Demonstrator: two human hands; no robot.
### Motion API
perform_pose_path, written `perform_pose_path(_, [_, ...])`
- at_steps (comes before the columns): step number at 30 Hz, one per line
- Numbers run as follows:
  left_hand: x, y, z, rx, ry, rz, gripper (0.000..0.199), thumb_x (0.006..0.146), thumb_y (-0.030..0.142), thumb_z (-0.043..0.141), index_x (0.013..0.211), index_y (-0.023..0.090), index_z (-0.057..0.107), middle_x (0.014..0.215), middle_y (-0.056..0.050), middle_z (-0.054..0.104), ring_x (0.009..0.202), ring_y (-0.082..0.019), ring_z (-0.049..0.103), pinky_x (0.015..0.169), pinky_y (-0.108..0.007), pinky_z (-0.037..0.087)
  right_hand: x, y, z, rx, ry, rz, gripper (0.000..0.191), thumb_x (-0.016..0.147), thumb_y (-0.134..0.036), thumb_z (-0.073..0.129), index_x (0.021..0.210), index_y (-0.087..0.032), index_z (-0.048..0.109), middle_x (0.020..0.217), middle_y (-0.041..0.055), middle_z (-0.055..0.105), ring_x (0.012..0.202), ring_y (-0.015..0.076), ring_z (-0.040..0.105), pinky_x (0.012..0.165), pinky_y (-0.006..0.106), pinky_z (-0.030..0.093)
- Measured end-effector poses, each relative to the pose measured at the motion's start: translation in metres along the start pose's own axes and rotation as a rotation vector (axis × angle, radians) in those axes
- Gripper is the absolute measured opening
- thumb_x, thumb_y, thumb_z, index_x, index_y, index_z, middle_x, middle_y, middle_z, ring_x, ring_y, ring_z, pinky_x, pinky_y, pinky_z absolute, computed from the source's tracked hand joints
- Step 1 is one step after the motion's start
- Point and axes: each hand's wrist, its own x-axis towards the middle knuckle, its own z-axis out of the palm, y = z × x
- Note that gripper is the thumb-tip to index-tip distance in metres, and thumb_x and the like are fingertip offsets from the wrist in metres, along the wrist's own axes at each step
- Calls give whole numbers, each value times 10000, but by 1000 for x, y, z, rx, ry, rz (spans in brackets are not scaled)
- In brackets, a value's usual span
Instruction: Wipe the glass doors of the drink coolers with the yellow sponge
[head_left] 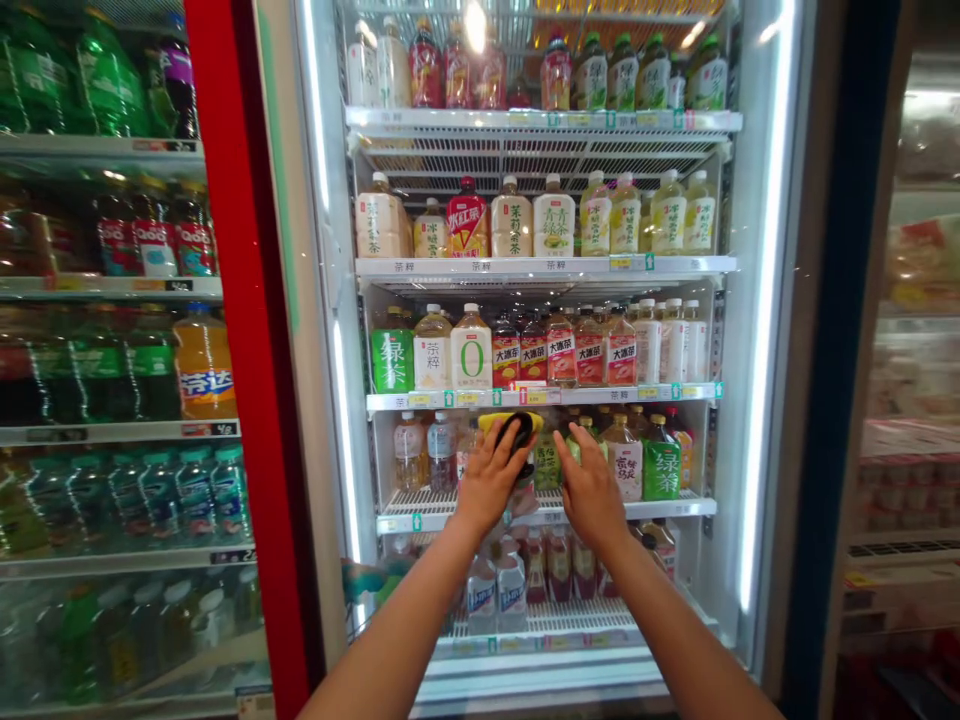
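My left hand [491,478] reaches up in front of the fourth shelf of a lit drinks fridge, its fingers closed on a yellow and black cloth [489,422]. The cloth is partly hidden behind the fingers. To its right, my right hand [592,487] is raised with the fingers apart and nothing in it. Behind the two hands stand bottled drinks, among them a green-labelled bottle [547,462] between them and a white-labelled bottle [625,462] just right of my right hand. Whether my right hand touches anything, I cannot tell.
Shelves above hold rows of tea bottles [589,350], with price strips [540,398] along their front edges. Clear bottles [512,590] stand on the lower shelf. Left, past a red frame [247,350], another fridge holds soda bottles [204,365]. A dark upright [821,400] borders the right side.
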Motion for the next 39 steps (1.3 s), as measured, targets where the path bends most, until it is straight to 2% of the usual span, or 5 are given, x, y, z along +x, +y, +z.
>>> perform_pose_path(6, [-23,-39,-25,-10,34,-315,924,810,92,726,1608,270,295,1709,-127,185,1585,-352,32,1226,-589,318,-9,-11,4,-46,-44,52,863,787,0,501,1596,-234,315,1602,173,371,1504,318,340,1135,527,446])
perform_pose_path(14, [-28,-35,-22,-37,-87,-18,720,926,163,611,1578,339,360,1670,-53,325,1578,-289,178,1257,-545,285,-3,-44,-4,-83,-101,38,747,812,-17,505,1533,-196,424,1567,183,418,1481,317,372,1135,514,450])
perform_pose_path(21, [-54,-80,-50,-6,-28,-316,869,858,110,673,1614,267,274,1711,-125,190,1587,-334,29,1223,-579,325,-1,-61,-2,-43,-79,38,706,848,-33,488,1530,-206,431,1560,183,419,1478,315,381,1131,517,457])
perform_pose_path(31, [-79,-84,-50,21,-179,-106,859,865,120,678,1599,351,296,1690,-63,284,1582,-308,153,1248,-571,288,4,-95,16,-12,-129,4,680,846,-30,492,1503,-203,478,1558,178,437,1468,305,392,1124,496,468])
perform_pose_path(39, [-126,-117,-58,42,-87,-373,940,842,122,711,1629,245,211,1713,-174,137,1573,-383,-9,1182,-602,376,1,-113,27,-20,-144,-35,745,799,2,505,1515,-201,462,1569,180,422,1467,309,388,1127,499,464])
